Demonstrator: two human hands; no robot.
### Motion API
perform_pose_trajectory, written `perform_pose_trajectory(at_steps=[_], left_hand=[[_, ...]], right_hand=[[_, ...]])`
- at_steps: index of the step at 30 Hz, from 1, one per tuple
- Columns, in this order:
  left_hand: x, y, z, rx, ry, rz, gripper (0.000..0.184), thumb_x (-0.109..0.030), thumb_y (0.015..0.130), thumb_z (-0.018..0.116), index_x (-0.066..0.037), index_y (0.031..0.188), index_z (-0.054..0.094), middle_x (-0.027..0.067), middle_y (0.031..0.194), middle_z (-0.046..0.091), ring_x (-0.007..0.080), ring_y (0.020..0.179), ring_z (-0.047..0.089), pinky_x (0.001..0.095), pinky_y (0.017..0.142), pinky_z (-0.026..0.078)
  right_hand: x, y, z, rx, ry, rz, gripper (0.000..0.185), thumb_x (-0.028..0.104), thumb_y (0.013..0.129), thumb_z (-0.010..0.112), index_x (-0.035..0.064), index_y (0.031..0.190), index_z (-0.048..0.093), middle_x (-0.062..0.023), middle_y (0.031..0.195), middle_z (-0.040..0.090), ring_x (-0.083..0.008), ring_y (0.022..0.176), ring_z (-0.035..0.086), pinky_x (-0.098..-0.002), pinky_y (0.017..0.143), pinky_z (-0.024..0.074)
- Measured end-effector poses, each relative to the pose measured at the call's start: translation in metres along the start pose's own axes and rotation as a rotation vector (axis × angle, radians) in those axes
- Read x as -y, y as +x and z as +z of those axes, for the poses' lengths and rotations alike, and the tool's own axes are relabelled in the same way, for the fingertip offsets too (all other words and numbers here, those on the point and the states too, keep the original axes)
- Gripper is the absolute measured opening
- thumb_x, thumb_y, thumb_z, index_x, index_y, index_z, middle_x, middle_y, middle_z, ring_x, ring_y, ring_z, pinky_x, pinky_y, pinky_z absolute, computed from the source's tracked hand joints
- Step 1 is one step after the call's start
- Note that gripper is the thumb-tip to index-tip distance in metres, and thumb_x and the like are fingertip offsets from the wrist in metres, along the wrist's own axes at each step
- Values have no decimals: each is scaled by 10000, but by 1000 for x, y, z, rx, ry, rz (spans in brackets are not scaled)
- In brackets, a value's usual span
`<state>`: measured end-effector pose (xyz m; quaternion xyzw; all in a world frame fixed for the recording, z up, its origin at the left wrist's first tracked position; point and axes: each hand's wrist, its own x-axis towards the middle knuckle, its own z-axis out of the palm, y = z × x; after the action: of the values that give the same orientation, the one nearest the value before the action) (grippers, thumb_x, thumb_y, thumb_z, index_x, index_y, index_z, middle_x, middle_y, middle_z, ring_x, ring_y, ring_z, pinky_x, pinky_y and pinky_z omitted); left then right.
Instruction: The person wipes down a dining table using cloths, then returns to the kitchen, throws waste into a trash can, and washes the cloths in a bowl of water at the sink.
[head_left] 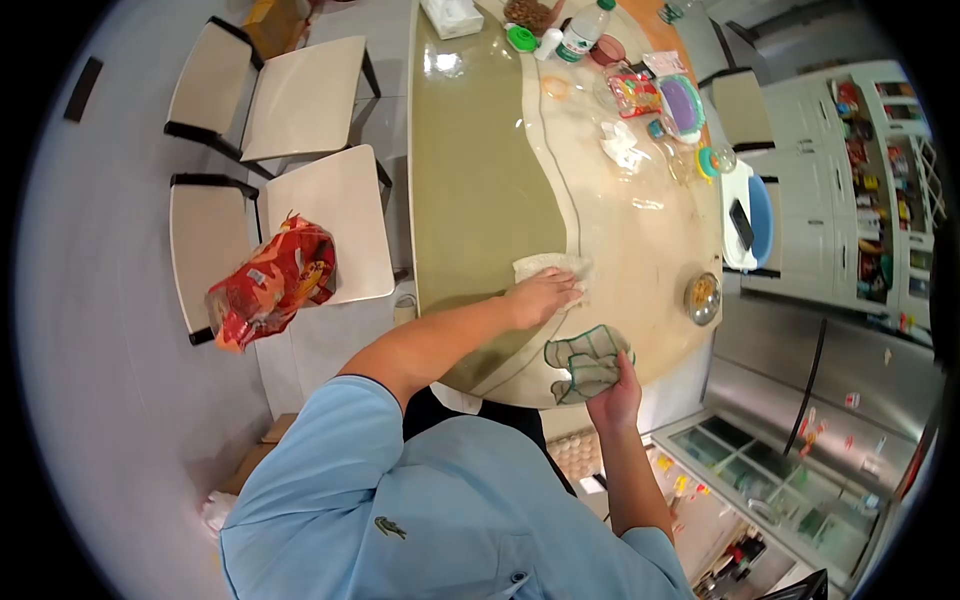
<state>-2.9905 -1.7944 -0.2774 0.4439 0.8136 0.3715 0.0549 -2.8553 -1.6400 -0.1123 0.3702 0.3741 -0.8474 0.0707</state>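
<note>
My left hand (543, 298) presses down on a white cloth (538, 265) that lies on the table, its fingers curled over the cloth's edge. Part of that cloth is hidden under the hand. In my right hand (617, 402) is a grey cloth with green edging (588, 362), gripped at one side near the table's front edge. The rest of this cloth hangs loosely folded to the left of the fingers. Both hands are over the near end of the table (480, 180), which has a shiny, olive-and-cream top.
A bottle (584, 30), a red snack packet (634, 94), crumpled tissue (621, 146) and a purple bowl (682, 106) stand toward the far right. A metal bowl (702, 299) sits near the right edge. Chairs (325, 220) line the left, one bearing a red bag (275, 280).
</note>
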Motion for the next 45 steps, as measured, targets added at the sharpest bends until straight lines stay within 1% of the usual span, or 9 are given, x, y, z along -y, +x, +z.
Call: perform_pose_trajectory(at_steps=[2,4,6,9,12,16,28,36,45], left_hand=[[-9,-6,-11,63,-56,89,391,-75,954,498,-43,1342,539,188,1253,601,260,1230,532,379,1041,397],[-23,-21,-56,-63,-845,-696,332,-53,966,474,-42,1271,605,134,1058,652,180,1003,595,283,907,449],[-8,-42,-75,-342,-1079,-745,305,-55,983,456,-28,1233,628,100,943,639,142,871,569,246,825,455],[17,-78,-85,-586,-1044,-724,313,-86,977,491,6,1261,585,151,1000,632,216,920,597,299,844,466],[3,-101,-109,-563,-200,-753,517,-227,905,654,27,1330,503,269,1407,416,356,1166,536,416,998,427],[13,-117,-97,-408,135,-585,655,-251,868,693,43,1390,427,340,1514,240,506,1395,259,515,1127,275],[34,-79,-86,-190,485,-601,653,-276,931,587,23,1462,352,331,1531,232,481,1412,251,569,1150,202],[168,-19,-148,-437,602,-870,594,-298,1001,468,26,1478,321,318,1553,192,453,1435,222,539,1174,165],[242,107,-193,-212,585,-594,616,-341,991,456,38,1462,338,325,1529,255,454,1415,268,536,1161,212]], right_hand=[[-13,-13,15,-17,-5,-64,382,242,1042,408,1,1321,509,-144,1272,603,-283,1149,597,-418,1007,461],[-28,-21,26,-1,-42,-155,394,238,1036,444,-15,1334,500,-147,1285,599,-277,1152,597,-406,1009,460],[-59,-27,39,-34,-341,-188,405,248,1032,450,-12,1339,502,-147,1309,584,-280,1189,571,-411,1028,438],[-121,-15,46,150,-1120,-655,468,214,966,584,-27,1357,493,-218,1396,495,-347,1305,480,-444,1083,384],[-162,22,49,369,-1652,-923,507,180,894,654,13,1351,509,-237,1463,409,-397,1381,372,-520,1126,301],[-174,31,39,347,-1611,-1043,488,200,875,662,101,1339,546,-187,1498,391,-442,1397,318,-599,1133,237],[-171,62,23,617,-1634,-1106,429,61,841,617,53,1268,582,-173,1424,490,-389,1354,430,-511,1128,337],[-117,31,27,383,-1229,-901,422,-117,816,578,-10,1224,586,-196,1350,551,-385,1276,517,-435,1076,420],[-73,49,87,185,-1023,-648,376,-96,884,532,-13,1246,589,-208,1353,570,-346,1247,564,-379,1043,446]])
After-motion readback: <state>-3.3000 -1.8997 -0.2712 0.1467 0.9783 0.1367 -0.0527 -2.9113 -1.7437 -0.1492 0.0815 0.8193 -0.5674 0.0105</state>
